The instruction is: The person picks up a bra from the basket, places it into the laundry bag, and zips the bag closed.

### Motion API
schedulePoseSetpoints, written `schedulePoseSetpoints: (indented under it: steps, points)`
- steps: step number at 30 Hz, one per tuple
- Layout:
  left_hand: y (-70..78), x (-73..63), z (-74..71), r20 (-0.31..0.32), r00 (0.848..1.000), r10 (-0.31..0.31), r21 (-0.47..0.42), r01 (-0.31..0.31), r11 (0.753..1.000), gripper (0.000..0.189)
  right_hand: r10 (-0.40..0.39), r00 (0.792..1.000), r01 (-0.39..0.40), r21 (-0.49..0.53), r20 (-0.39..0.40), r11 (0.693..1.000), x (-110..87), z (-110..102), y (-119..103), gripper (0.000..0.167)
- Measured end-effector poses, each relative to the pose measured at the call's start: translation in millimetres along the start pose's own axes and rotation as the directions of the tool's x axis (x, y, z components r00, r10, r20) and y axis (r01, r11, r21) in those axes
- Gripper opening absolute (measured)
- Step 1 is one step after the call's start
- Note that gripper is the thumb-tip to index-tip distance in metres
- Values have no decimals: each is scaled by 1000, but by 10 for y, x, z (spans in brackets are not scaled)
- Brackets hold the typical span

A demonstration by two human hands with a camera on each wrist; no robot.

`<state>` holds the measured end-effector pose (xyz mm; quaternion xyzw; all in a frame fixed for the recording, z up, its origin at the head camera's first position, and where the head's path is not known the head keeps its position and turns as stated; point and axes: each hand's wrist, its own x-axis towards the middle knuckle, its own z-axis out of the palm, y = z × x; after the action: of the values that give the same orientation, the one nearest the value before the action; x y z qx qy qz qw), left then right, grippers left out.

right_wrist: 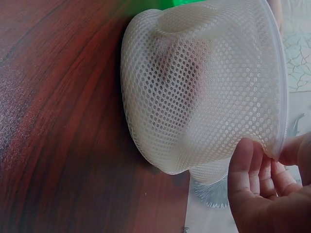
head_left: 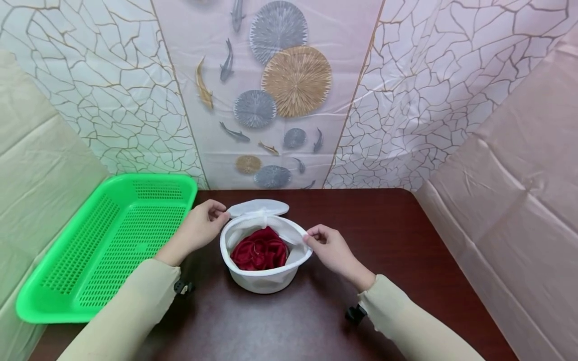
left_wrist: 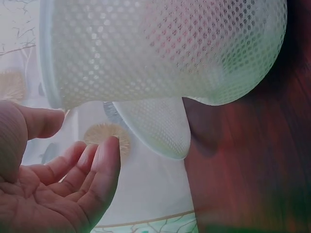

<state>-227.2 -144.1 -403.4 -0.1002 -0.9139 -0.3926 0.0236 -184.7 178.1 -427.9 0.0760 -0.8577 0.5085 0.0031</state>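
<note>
A white mesh laundry bag (head_left: 263, 283) stands upright on the table, its round lid (head_left: 257, 206) folded back behind the opening. Inside lies a bunched dark red satiny cloth (head_left: 259, 249), showing faintly pink through the mesh in both wrist views. My right hand (head_left: 330, 249) pinches the bag's rim at the right side, thumb and fingers meeting on the edge in the right wrist view. My left hand (head_left: 201, 225) is beside the rim at the left, near the lid. In the left wrist view its thumb tip is right at the rim, with the other fingers loosely bent and apart from the mesh.
A green plastic basket (head_left: 144, 247) with a slotted bottom sits on the left of the dark wood table (head_left: 384, 220). Patterned sheeting (head_left: 298, 150) hangs behind the table, and plain pale sheeting (head_left: 510, 175) rises along the right side.
</note>
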Motion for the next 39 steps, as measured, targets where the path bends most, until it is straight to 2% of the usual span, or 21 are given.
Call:
schedulePoseSetpoints:
  steps: [5,8,12,15,21,27,31,33,35,39]
  points:
    - [-43,130,45,26,999,-41,-3,41,999,30,3,1000,-2,-13,9,1000,-9,10,-42,8]
    - [-91,260,64,54,992,-116,-47,119,992,37,20,1000,-20,-13,2,1000,36,50,121,7]
    - [-171,410,92,117,964,-238,-107,250,962,48,22,1000,-22,-9,11,1000,29,56,151,6]
    - [-226,486,124,160,946,-284,-134,305,943,50,12,1000,-12,-9,19,1000,27,61,155,6]
    - [-295,584,212,209,934,-291,-196,332,923,54,-4,1000,5,-16,20,1000,15,57,154,5]
    - [-286,606,244,170,948,-270,-170,298,939,56,1,1000,-1,-9,19,1000,-2,45,154,4]
    - [-285,576,220,141,955,-259,-202,284,937,56,-2,1000,2,-8,27,1000,0,53,155,4]
    - [-287,562,198,130,956,-262,-253,287,924,60,-2,1000,3,-11,29,1000,0,56,153,4]
    - [-289,559,175,122,955,-269,-324,294,899,64,-2,1000,2,-12,30,1000,3,57,152,4]
    - [-275,576,140,150,947,-283,-500,320,805,71,-2,1000,2,-16,31,1000,5,60,150,4]
